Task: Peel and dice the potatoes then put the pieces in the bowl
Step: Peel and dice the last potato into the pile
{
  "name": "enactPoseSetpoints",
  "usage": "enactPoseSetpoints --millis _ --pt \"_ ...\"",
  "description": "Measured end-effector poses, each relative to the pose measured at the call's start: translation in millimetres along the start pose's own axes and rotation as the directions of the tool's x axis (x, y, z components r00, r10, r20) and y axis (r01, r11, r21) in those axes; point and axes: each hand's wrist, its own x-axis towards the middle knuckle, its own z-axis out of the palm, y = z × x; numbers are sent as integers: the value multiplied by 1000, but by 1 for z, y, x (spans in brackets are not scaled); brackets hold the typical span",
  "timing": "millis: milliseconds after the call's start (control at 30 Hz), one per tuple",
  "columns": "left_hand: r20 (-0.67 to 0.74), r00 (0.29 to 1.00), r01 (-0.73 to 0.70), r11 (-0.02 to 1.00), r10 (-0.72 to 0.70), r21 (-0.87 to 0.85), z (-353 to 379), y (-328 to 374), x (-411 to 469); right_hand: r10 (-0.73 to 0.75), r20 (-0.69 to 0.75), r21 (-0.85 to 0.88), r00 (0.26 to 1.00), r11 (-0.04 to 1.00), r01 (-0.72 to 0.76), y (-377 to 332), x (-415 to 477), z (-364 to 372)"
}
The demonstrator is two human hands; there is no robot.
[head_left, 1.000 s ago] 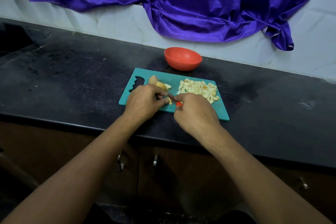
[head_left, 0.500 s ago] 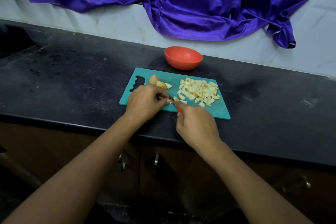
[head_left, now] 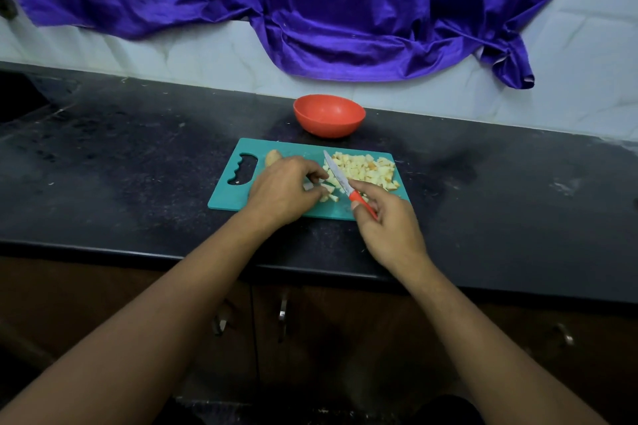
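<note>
At the teal cutting board's [head_left: 228, 197] near edge, the right hand [head_left: 386, 221] pinches a red-handled knife [head_left: 340, 179] while the left hand [head_left: 283, 193] curls its fingers over a few potato bits [head_left: 328, 191]. Dicing looks well along: a diced pile [head_left: 366, 167] fills the board's far right and an uncut chunk [head_left: 272, 158] waits far left. Next come short cuts clear of the fingertips. The red bowl [head_left: 328, 115] beyond the board looks empty.

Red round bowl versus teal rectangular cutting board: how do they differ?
The red round bowl is deep, with no potato visible inside; the teal rectangular cutting board is flat and carries the diced potato pile. The bowl stands behind the board. Both rest on the black counter.
</note>
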Motion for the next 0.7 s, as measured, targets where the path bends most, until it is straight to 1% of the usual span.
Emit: enactPoseSetpoints --millis 100,200,267,333,400,467,533,600,667,700 --pt "64 998 -16 992 8 124 1 12 14 27 -10 94 1000 995 -26 5 2 1" --pt "143 989 -10 966 -28 259 3 18 28 45 -32 182 998 983 -39 7 3 0" --pt "197 979 -6 960 -52 281 0 20 35 56 -36 209 998 977 -47 8 3 1" --pt "251 967 -28 963 -42 269 -3 21 39 60 -36 224 998 973 -50 9 4 1" --pt "281 960 -55 969 -15 240 -5 20 41 60 -36 239 998 970 -49 9 4 2" --pt "237 971 -60 981 15 183 -5 15 40 59 -39 245 998 968 -48 10 5 2" --pt "145 989 -29 998 21 49 -7 10 33 55 -48 235 997 971 -42 10 5 2" --pt "75 997 6 994 2 -110 -9 3 23 62 -52 224 997 973 -48 11 5 3" --pt "59 998 49 972 -36 -231 -13 -6 9 62 -41 198 997 979 -52 11 6 4" --pt "55 997 66 963 -53 -262 -14 -13 1 53 -26 174 998 984 -47 10 6 5"
